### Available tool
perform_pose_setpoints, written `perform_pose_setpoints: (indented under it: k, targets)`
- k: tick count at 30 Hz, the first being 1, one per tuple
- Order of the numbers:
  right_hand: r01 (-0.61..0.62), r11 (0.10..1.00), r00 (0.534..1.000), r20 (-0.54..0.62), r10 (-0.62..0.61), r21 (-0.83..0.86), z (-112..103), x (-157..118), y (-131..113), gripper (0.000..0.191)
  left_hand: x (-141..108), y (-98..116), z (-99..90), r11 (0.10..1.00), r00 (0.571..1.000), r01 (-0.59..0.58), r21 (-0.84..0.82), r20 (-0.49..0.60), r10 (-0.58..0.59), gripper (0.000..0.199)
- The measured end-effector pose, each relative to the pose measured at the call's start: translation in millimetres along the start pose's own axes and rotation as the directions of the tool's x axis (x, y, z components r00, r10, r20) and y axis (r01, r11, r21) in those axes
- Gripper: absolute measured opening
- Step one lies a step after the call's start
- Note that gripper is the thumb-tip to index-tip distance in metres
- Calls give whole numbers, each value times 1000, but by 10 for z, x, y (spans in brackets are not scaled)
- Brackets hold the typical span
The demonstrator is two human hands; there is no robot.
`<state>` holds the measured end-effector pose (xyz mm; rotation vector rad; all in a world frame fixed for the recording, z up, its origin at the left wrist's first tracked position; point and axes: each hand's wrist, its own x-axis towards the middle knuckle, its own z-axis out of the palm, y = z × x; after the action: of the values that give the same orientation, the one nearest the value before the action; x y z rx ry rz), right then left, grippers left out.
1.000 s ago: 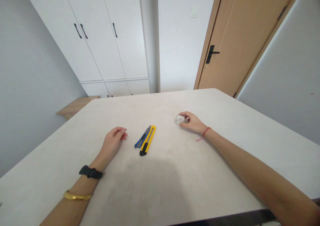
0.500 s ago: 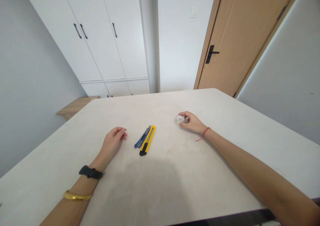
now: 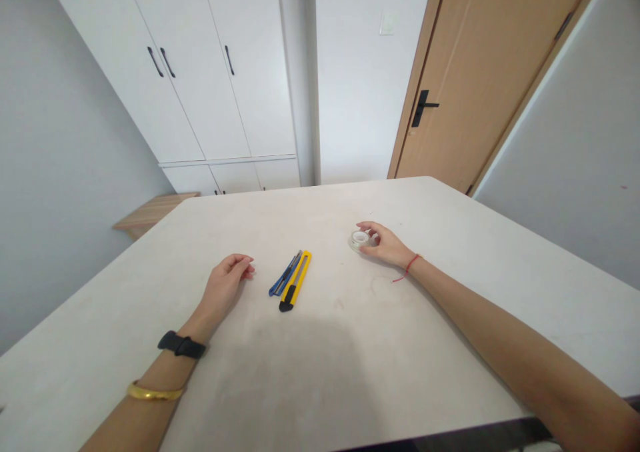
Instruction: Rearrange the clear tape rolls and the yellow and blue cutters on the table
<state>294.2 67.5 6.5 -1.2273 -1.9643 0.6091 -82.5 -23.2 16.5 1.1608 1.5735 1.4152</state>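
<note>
My right hand [image 3: 383, 244] is curved around a small roll of clear tape [image 3: 359, 237] lying flat on the table. Its thumb is at the near side of the roll, and a slim gap shows between the index fingertip and the far side. On the left, my left hand [image 3: 231, 275] rests on the tabletop with its fingers curled in and the thumb against them; nothing shows in it. Between the hands lie a yellow utility knife [image 3: 299, 275] with a black end and, close along its left side, a slimmer blue utility knife [image 3: 283, 280].
The pale table [image 3: 280, 219] reaches toward white cabinets [image 3: 220, 105] at the back left. A wooden door [image 3: 480, 72] with a black handle stands at the back right. A low wooden surface [image 3: 153, 212] shows beyond the table's left edge.
The index finger of my right hand has lifted slightly away from the tape roll. The roll, both knives and my left hand have stayed in place.
</note>
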Motion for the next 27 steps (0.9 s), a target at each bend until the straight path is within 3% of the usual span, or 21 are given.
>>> perform_pose_setpoints:
  k: [27]
  targets:
    - [20,1000,1000,0,-20,24,24,3,69,56,10,-23,-4,1000,1000,20,-19,6,-19,41]
